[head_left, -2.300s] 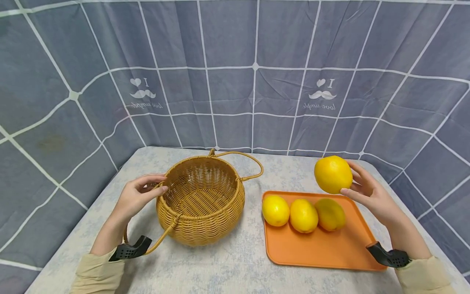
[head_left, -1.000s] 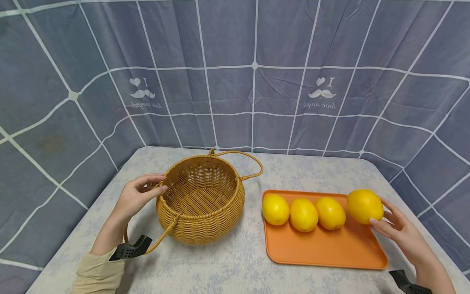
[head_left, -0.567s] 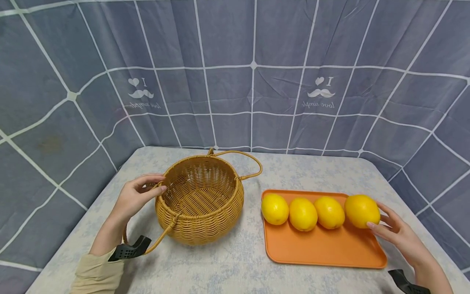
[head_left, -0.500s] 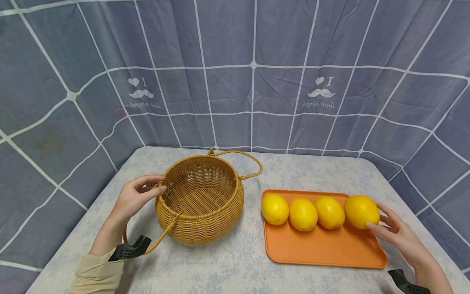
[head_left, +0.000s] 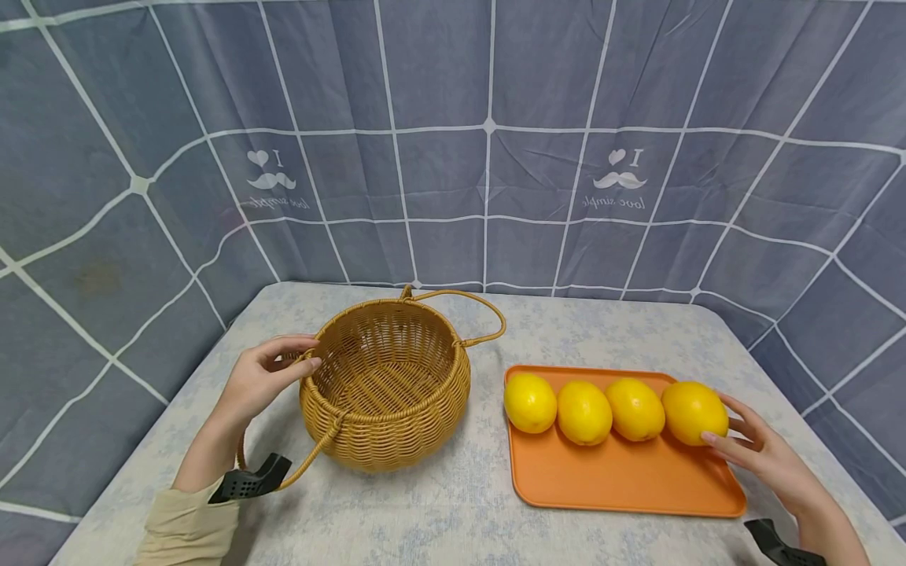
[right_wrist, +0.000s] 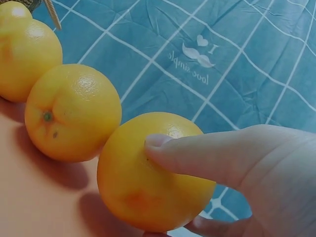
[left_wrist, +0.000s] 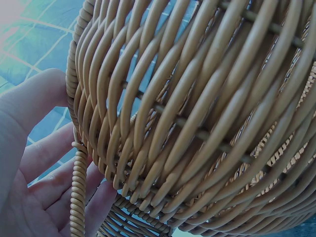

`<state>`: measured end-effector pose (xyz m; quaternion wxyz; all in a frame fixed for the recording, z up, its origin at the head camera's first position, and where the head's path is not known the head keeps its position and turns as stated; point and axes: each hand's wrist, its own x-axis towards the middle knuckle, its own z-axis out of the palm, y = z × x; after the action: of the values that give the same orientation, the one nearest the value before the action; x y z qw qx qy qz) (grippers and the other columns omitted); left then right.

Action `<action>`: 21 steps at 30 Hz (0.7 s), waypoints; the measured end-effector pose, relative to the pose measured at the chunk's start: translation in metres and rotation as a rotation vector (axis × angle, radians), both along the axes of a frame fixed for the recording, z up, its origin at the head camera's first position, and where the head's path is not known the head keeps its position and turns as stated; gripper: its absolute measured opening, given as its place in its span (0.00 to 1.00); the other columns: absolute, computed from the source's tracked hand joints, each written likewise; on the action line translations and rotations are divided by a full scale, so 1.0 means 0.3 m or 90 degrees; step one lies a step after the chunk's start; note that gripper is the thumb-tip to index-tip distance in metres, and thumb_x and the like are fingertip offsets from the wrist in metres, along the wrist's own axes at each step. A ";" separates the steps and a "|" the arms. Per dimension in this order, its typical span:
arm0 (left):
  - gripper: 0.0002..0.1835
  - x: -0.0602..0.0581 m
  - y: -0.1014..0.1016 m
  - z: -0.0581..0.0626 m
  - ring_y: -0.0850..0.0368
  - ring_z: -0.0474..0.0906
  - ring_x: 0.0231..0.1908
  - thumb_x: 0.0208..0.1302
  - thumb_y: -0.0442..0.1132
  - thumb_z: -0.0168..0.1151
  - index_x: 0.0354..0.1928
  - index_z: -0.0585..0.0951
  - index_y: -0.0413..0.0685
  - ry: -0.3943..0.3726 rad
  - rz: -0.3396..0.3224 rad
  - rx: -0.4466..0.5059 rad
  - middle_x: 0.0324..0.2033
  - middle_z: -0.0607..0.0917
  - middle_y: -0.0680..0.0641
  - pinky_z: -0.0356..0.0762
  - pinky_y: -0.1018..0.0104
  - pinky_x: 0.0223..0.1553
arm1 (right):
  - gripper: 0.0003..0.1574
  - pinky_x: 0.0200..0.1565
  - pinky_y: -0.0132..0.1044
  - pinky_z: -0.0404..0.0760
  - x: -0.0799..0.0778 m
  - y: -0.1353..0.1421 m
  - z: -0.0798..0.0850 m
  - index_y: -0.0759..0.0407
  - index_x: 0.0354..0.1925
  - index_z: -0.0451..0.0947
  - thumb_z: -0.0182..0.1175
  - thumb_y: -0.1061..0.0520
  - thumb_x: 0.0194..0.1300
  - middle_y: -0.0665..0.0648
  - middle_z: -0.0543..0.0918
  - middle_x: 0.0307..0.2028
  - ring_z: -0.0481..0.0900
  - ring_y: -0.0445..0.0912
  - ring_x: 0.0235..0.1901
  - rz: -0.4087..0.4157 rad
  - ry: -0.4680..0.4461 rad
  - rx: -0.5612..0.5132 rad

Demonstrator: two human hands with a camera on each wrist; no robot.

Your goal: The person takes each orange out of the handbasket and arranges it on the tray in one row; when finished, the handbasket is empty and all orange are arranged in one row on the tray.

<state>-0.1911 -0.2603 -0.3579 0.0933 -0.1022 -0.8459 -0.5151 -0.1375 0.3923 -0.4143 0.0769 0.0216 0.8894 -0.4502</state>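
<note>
A round wicker basket (head_left: 385,440) with two looped handles stands left of centre. My left hand (head_left: 258,377) grips its left rim, thumb on one side and fingers on the other; the left wrist view shows this hand (left_wrist: 34,143) close against the weave (left_wrist: 182,108). My right hand (head_left: 760,448) holds the rightmost orange (head_left: 695,413) at the right end of the orange tray (head_left: 623,479). In the right wrist view the thumb presses on this orange (right_wrist: 143,182), and fingertips show beneath it. A neighbouring orange (right_wrist: 74,113) sits right beside it.
Several oranges form a row along the tray's far side, including the leftmost orange (head_left: 530,403) and a middle orange (head_left: 584,413). A patterned cloth (head_left: 439,519) covers the table. A grey-blue checked curtain (head_left: 453,173) hangs behind and at both sides.
My right hand has brought the orange down and to the right, to the row's right end, then slightly left against its neighbour. The left hand has stayed on the basket rim.
</note>
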 end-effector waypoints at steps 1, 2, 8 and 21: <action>0.19 0.000 0.000 0.000 0.69 0.73 0.48 0.61 0.44 0.65 0.53 0.79 0.43 -0.001 0.000 0.001 0.51 0.79 0.52 0.72 0.78 0.45 | 0.49 0.41 0.40 0.79 0.000 0.000 0.000 0.58 0.74 0.32 0.52 0.49 0.71 0.78 0.53 0.63 0.64 0.28 0.45 -0.001 -0.001 0.003; 0.19 -0.001 0.000 -0.001 0.69 0.73 0.48 0.61 0.44 0.65 0.53 0.80 0.43 -0.002 0.000 0.001 0.51 0.79 0.52 0.72 0.78 0.46 | 0.49 0.41 0.39 0.79 0.000 -0.001 0.000 0.58 0.74 0.33 0.52 0.48 0.71 0.78 0.53 0.63 0.66 0.33 0.47 -0.001 -0.001 0.004; 0.19 -0.003 -0.002 -0.001 0.70 0.72 0.49 0.62 0.45 0.64 0.52 0.80 0.44 -0.005 -0.001 -0.004 0.50 0.79 0.55 0.71 0.79 0.47 | 0.50 0.39 0.35 0.80 0.001 -0.009 0.003 0.61 0.73 0.33 0.54 0.50 0.70 0.79 0.50 0.63 0.74 0.53 0.49 0.006 0.007 -0.002; 0.20 -0.003 -0.006 -0.005 0.69 0.72 0.49 0.62 0.46 0.64 0.53 0.79 0.44 -0.003 0.000 -0.013 0.50 0.78 0.55 0.71 0.78 0.46 | 0.52 0.40 0.47 0.81 0.001 -0.031 0.015 0.65 0.72 0.36 0.55 0.46 0.68 0.82 0.53 0.61 0.72 0.70 0.50 -0.014 0.002 0.051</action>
<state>-0.1919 -0.2622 -0.3593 0.0905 -0.1019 -0.8513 -0.5067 -0.1372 0.3831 -0.4097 0.0694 0.0338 0.9064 -0.4154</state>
